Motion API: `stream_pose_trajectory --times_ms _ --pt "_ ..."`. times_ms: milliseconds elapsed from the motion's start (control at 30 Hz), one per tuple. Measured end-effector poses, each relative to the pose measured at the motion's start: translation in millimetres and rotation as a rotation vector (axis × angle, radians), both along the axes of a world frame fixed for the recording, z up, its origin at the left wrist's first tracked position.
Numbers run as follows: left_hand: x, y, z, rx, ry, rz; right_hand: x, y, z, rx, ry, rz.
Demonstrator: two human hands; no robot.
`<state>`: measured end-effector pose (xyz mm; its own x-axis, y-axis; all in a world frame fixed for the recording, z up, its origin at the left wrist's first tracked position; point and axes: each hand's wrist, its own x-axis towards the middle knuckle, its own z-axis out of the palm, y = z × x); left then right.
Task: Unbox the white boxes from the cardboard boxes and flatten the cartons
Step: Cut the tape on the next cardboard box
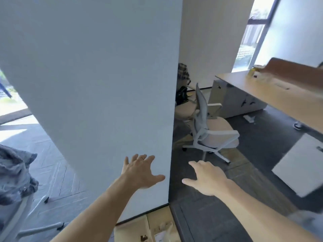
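Out front, my two hands are empty, fingers spread and straight: left hand (141,172), one ring (142,158) on it, in front of the white pillar (104,84), contact unclear; right hand (208,179) over dark floor (201,215) just beside it. Under my forearms, one cardboard box (157,229) sits at the pillar's foot, white label on top. A second carton (293,72) lies on the long desk (253,84), well apart, with two office chairs (215,130) between pillar and desk.

Carton label (160,237); print apparently unreadable
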<state>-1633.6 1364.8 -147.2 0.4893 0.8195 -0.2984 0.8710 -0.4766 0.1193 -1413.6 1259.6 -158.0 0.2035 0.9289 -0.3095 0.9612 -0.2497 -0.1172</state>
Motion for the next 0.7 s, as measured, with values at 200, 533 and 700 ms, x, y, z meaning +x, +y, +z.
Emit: stream_pose_trajectory --times_ms 200,533,700 --pt "23.5 -25.0 24.8 0.056 -0.052 -0.229 3.9 -90.8 27.8 0.037 -0.011 -0.283" --pt "127.4 -169.1 24.4 0.053 -0.004 -0.653 16.0 -318.7 35.7 0.067 0.0 -0.75" --pt "191.9 -295.8 43.7 0.068 -0.042 -0.846 31.9 -463.7 46.2 0.078 -0.049 -0.948"
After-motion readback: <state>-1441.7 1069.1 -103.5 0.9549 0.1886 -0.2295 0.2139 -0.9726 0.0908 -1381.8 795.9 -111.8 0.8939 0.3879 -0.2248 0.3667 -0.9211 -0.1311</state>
